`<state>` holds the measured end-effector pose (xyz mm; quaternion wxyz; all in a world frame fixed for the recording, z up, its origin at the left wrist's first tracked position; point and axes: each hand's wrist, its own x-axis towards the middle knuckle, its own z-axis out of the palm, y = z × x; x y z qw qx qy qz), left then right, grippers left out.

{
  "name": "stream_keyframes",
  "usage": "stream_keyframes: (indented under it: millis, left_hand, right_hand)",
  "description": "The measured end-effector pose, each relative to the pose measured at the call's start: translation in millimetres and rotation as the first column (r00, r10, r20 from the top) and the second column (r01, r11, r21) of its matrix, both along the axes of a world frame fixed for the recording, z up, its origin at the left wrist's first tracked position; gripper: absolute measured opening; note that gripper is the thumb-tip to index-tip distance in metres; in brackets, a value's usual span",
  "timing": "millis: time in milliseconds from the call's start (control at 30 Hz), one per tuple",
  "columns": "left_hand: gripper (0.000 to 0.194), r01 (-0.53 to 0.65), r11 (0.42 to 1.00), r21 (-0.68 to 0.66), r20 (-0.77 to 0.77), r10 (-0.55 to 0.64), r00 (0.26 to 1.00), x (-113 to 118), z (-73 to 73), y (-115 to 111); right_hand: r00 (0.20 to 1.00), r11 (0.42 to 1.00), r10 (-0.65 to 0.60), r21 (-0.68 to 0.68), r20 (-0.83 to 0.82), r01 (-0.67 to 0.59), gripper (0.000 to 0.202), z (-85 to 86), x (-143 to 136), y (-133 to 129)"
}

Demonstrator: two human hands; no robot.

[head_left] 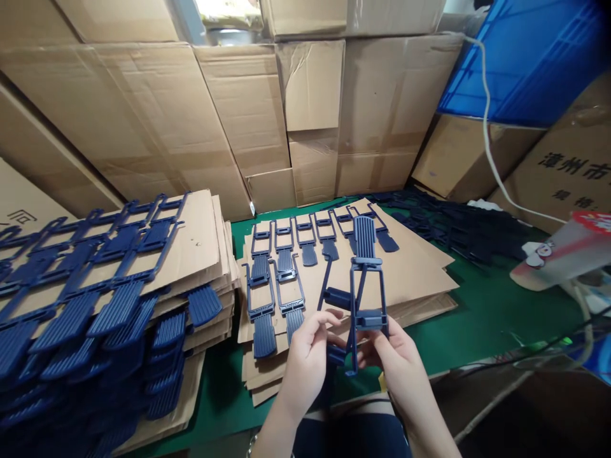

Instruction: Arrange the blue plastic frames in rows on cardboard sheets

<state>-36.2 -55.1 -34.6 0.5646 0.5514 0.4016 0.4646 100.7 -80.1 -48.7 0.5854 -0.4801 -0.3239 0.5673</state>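
R hand [400,348] pinches navy frame [366,261] by its lower end, slatted panel up, in front of card pile [405,273] w/ other frames [260,273] in rows. L hand [308,356] half-curled just beside, can't tell if gripping. 2nd pile [203,238] to L, on green tbl [470,308].

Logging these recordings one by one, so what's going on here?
A person's right hand holds a dark blue frame; the left hand is close beside it, its exact grip unclear. Similar frames lie in rows on a cardboard stack in front, with another loaded stack on the left. Dark blue parts lie heaped on the green table at back right.
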Motion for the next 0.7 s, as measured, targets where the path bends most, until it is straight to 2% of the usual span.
stream_keyframes:
  millis: [133,233,300,400,467,567,633,700]
  left_hand:
    - [0.025,-0.059,0.997,0.038,-0.132,0.064,0.989,1,2.4,7]
    - [0.030,-0.095,0.995,0.030,-0.195,0.099,0.976,6,7.1,12]
    - [0.031,-0.062,0.998,0.032,-0.208,0.067,0.976,10,13.9,16]
    - [0.028,-0.005,0.994,0.111,-0.308,0.040,0.951,15,31.1,23]
    - [0.027,0.010,0.982,0.190,-0.387,0.066,0.920,17,45.2,30]
    - [0.030,0.020,0.958,0.286,-0.417,0.106,0.903,17,61.5,38]
    - [0.039,0.066,0.956,0.286,-0.401,0.056,0.914,17,63.7,40]
    - [0.049,0.135,0.961,0.242,-0.350,-0.043,0.936,19,58.5,37]
  right_hand:
    - [0.997,0.999,-0.042,0.027,-0.062,0.044,0.039,-4.8,-5,0]
    - [0.990,0.995,-0.088,0.039,-0.111,0.093,0.037,-6.3,-6,10]
    - [0.983,0.992,-0.112,0.040,-0.146,0.119,0.033,-4.8,-3,20]
    - [0.970,0.980,-0.178,0.060,-0.169,0.190,0.028,4.4,4,35]
    - [0.952,0.959,-0.246,0.097,-0.184,0.266,0.033,15.1,11,41]
    - [0.925,0.918,-0.332,0.165,-0.184,0.362,0.039,30.5,17,40]
    - [0.921,0.900,-0.362,0.201,-0.144,0.386,0.044,33.8,18,33]
    - [0.952,0.927,-0.304,0.219,-0.036,0.304,0.046,29.9,17,23]
